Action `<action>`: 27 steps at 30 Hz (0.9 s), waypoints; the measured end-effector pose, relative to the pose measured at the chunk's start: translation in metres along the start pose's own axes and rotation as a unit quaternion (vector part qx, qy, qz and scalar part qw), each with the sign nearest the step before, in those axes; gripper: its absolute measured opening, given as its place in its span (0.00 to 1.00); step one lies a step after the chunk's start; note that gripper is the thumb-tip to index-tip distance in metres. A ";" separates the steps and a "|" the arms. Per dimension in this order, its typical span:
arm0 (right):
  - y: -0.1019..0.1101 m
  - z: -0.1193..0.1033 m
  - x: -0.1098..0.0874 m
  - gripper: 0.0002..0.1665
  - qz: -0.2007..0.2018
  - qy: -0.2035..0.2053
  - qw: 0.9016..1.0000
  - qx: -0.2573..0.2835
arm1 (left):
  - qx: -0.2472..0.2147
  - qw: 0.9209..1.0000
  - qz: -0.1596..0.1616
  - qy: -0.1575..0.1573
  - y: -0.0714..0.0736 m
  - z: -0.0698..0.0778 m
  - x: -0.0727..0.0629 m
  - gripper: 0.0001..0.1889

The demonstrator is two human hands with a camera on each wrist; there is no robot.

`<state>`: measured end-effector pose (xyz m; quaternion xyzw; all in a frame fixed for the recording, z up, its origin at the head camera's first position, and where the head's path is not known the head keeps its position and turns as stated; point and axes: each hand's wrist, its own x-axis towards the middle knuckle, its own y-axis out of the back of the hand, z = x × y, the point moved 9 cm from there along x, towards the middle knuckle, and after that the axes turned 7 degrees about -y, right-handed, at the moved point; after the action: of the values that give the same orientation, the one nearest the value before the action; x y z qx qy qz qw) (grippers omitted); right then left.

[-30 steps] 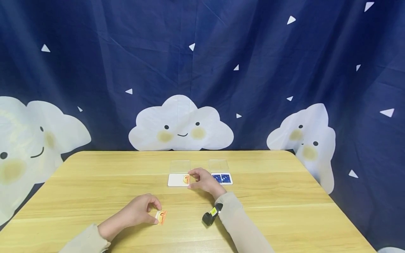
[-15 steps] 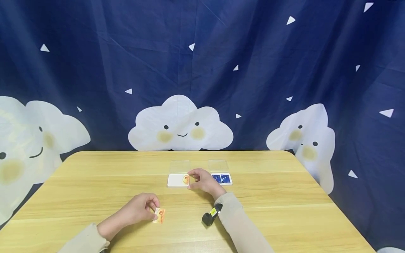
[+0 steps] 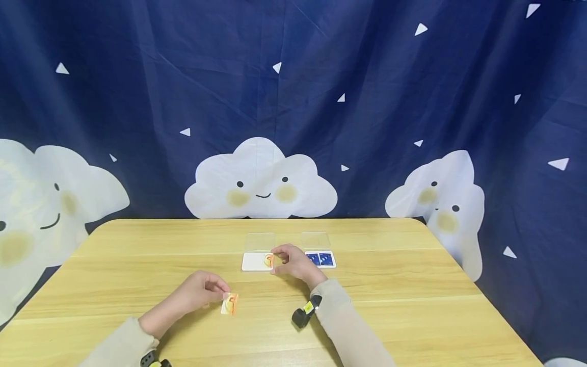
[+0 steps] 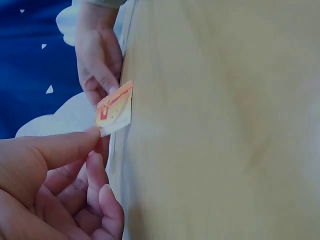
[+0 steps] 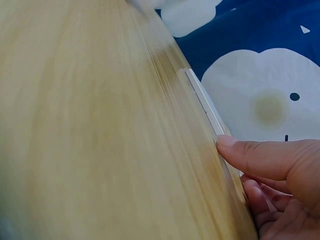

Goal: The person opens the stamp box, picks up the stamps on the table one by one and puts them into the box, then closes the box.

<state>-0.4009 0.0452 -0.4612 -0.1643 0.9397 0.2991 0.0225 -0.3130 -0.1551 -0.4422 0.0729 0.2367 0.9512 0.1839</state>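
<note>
Between thumb and forefinger, my left hand (image 3: 199, 291) pinches a small orange-and-white sachet (image 3: 231, 304) with serrated edges, held above the table; the left wrist view also shows this sachet (image 4: 116, 107) up close. My right hand (image 3: 295, 262) grips the right end of a shallow white box (image 3: 252, 261), thumb on the near side, a finger at the far side. That box lies flat with its clear lid (image 3: 260, 241) folded back. A matching orange sachet (image 3: 268, 260) lies at its right end. In the right wrist view, the thumb (image 5: 250, 156) touches the box edge (image 5: 205, 102).
Right of my right hand stands a second white box (image 3: 335, 259) with a raised clear lid (image 3: 315, 239) and blue sachets (image 3: 326, 259) inside. Both boxes rest on a wooden table (image 3: 403, 316). A dark blue curtain (image 3: 367, 102) hangs behind it.
My left hand has moved a little away from me and to the left, carrying the sachet up the table. The right hand stays at the box.
</note>
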 end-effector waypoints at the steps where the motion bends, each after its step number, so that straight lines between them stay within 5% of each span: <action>1: 0.000 -0.001 0.000 0.31 0.001 0.001 1.000 0.000 | -0.001 1.000 0.005 0.001 0.002 -0.001 0.002 0.05; 14: 0.000 -0.003 0.000 0.31 0.003 0.013 1.000 -0.002 | -0.020 0.996 0.073 0.053 0.018 -0.014 0.050 0.08; 27: 0.000 -0.002 0.002 0.31 0.008 0.005 1.000 -0.004 | -0.014 0.991 0.104 0.086 0.022 -0.023 0.091 0.08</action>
<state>-0.4028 0.0435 -0.4601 -0.1583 0.9397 0.3027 0.0149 -0.4089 -0.1480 -0.4472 0.0122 0.2295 0.9711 0.0638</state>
